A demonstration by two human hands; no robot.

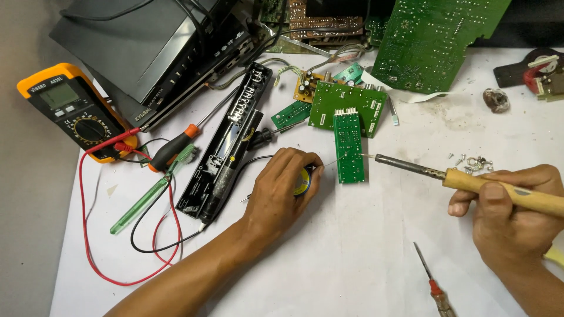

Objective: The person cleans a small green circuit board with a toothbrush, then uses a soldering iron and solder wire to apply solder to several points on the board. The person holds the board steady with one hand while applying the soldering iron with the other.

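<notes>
Head view looks down on a white work surface point(364, 252) where the right hand point(508, 214) is wrapped shut around the wooden handle of a soldering iron point(470, 179), gripped like a pen so that the dark metal shaft reaches left and its tip meets the right edge of a narrow green circuit board point(349, 147) lying flat near the middle. The left hand point(282, 188) rests on the surface just left of that board, fingers curled closed over a small round yellow-and-blue spool point(302, 181), and a thin strand, probably solder wire though it is too fine to be sure, runs from it toward the board's edge, so both hands converge on one spot. Beside the narrow board, just beyond it, sits a wider green board point(346, 103) joined to smaller ones by thin wires, and a large green board point(435, 41) leans at the far edge. Left of the left hand lies a long black front panel point(226, 144), then an orange-handled screwdriver point(176, 147), a green translucent tester pen point(144, 202), and a yellow multimeter point(73, 111) with red and black leads looping over the surface. A few loose screws point(473, 162) lie just beyond the iron's handle, and a small red-handled screwdriver point(433, 282) lies near the bottom edge.
</notes>
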